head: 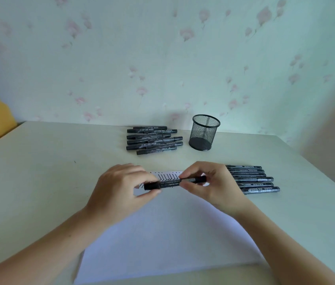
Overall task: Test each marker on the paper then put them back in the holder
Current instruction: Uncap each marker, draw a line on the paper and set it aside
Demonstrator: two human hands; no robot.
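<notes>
Both hands gripped one black plastic marker (175,183) level above the white paper sheet (162,239): left hand (124,188) on the cap end, right hand (205,182) on the barrel. Whether the cap was seated was unclear. A straight pull along the barrel would suit best.

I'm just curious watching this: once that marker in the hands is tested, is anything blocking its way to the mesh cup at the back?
Nothing visible does. The marker is held above the paper by both hands; bare table lies between it and the mesh holder. The marker pile sits to the holder's left, off that path.

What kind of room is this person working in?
Probably a home room used as a desk: pale floral wallpaper, a plain cream table, and a black wire-mesh pen holder.
</notes>
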